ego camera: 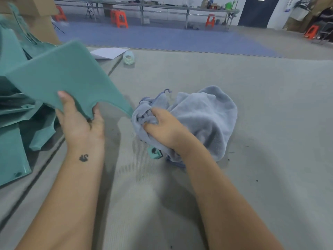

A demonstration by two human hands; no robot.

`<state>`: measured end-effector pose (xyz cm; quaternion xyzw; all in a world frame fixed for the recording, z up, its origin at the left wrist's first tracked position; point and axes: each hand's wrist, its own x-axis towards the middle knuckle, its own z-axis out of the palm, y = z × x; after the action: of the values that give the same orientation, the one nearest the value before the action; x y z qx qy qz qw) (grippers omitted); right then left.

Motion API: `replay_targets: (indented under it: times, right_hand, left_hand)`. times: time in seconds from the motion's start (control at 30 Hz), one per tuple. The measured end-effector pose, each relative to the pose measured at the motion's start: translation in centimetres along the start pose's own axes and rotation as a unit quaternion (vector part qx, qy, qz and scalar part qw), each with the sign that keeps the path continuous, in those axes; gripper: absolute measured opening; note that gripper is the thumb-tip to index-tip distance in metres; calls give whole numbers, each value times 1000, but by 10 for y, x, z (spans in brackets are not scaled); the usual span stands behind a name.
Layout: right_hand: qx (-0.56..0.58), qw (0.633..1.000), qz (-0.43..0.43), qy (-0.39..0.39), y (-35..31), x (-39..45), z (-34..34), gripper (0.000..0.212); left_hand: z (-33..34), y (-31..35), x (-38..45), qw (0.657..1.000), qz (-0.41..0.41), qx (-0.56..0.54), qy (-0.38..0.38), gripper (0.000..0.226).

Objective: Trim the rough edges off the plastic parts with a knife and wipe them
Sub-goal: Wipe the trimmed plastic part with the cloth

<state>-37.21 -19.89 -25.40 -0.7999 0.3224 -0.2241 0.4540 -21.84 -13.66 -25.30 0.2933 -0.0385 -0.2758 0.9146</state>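
A flat teal plastic part (64, 76) is held up at the left, tilted, with one pointed corner reaching down toward the cloth. My left hand (79, 120) grips it at its lower notched edge, thumb lying on the face. A crumpled light-blue cloth (201, 114) lies on the grey mat in the middle. My right hand (162, 127) clutches a bunch of that cloth at its left side, fingers curled into the folds. A small teal object (154, 153) peeks out from under the cloth beside my right wrist; whether it is the knife I cannot tell.
A heap of more teal plastic parts (16, 123) fills the left edge. A small clear jar (128, 57) and a white sheet (108, 52) lie at the mat's far side. Orange stools (121, 19) and long benches (180, 8) stand in the background. Grey mat (252, 177) spreads to the right.
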Motion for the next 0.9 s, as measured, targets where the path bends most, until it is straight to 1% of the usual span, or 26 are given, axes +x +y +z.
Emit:
replay_targets:
  times: [0.07, 0.13, 0.17, 0.23, 0.3, 0.33, 0.37, 0.43, 0.47, 0.53, 0.57, 0.63, 0.7, 0.73, 0.77, 0.83, 0.9]
  right_hand:
    - [4, 998, -11, 64, 4, 5, 5, 35]
    - [-11, 991, -17, 134, 9, 9, 5, 31]
    - [-6, 988, -20, 155, 10, 10, 5, 30]
    - [14, 985, -15, 174, 12, 13, 6, 30]
    - [2, 982, -3, 190, 12, 16, 7, 22]
    - [-7, 980, -4, 198, 12, 17, 7, 19]
    - [-20, 979, -7, 201, 12, 18, 7, 19]
    - [-56, 981, -13, 187, 13, 18, 6, 20]
    - [-75, 982, -13, 173, 12, 17, 5, 20]
    - [-76, 986, -9, 147, 9, 16, -1, 17]
    - [-49, 989, -6, 136, 7, 15, -5, 15]
    - [45, 995, 3, 94, 3, 11, -13, 25]
    - [195, 980, 45, 13, 1, 1, -19, 34]
    - [232, 971, 47, -14, 3, -3, -22, 36]
    - [232, 971, 36, -30, 7, -7, -25, 37]
    - [211, 977, 9, -23, 14, -13, -30, 40]
    - [223, 974, 16, -21, 18, -14, -36, 25]
  left_hand:
    - [6, -6, -6, 1000, -11, 2, -15, 47]
    - [10, -14, -10, 999, -38, -9, -28, 47]
    - [12, -17, -11, 998, -57, -25, -32, 46]
    - [12, -22, -10, 992, -99, -77, -31, 39]
    - [13, -29, -15, 978, -162, -126, -44, 19]
    - [15, -34, -20, 970, -202, -118, -60, 15]
    - [17, -41, -26, 964, -238, -84, -82, 17]
    - [24, -53, -35, 952, -284, 0, -118, 22]
    - [28, -56, -38, 949, -290, 25, -124, 23]
    - [35, -57, -35, 952, -268, 52, -136, 24]
    - [37, -56, -34, 954, -250, 60, -154, 25]
    - [38, -54, -30, 954, -218, 68, -193, 27]
    - [38, -54, -27, 954, -201, 78, -209, 26]
    - [39, -55, -24, 954, -200, 79, -208, 26]
    - [41, -55, -21, 955, -202, 77, -203, 25]
    - [48, -58, -16, 956, -207, 73, -197, 26]
    - [56, -63, -13, 955, -208, 77, -197, 27]
